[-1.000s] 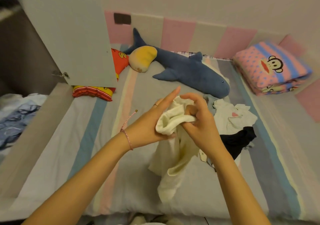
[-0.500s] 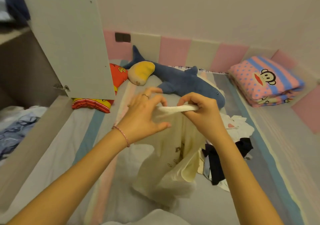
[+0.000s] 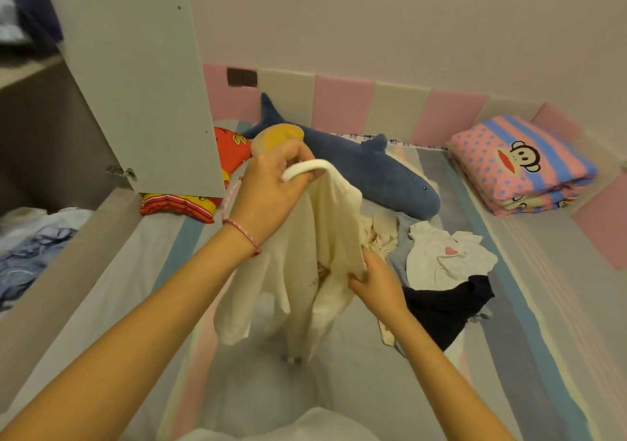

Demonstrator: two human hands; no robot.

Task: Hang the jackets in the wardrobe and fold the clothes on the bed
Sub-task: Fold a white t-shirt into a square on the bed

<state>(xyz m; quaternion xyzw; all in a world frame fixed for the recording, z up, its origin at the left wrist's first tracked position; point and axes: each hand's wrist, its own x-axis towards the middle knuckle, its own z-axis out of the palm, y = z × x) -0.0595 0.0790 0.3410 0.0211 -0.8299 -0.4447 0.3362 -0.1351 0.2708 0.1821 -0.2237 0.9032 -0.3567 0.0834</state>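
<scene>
We are standing at the bed (image 3: 339,389), which has a striped sheet and fills most of what we see. On our left the wardrobe door (image 3: 135,77) hangs open, and inside the wardrobe (image 3: 37,128) we can see a shelf and some blue clothes low down, but we cannot tell if any jackets are hung up yet. A big blue shark toy (image 3: 366,169) lies across the far side of the bed, and a folded pink blanket (image 3: 522,166) with a monkey face sits in the far right corner. Just to the right of our hands there is a small pile of clothes (image 3: 444,271) that are still messy: a white top with a little pink heart, something dark, and something pale blue under them. We see no folded clothes on the bed, so we think most of the folding is still left to do. We are holding up a cream shirt (image 3: 325,254) above the sheet so that it hangs down loose. Our left hand (image 3: 271,189) is closed tight around the shirt's neck band up high. Our right hand (image 3: 376,284) is lower down, with the fingers pinching a fold on the right side of the shirt. We think we are just sorting out this shirt so we can lay it flat and fold it.
</scene>
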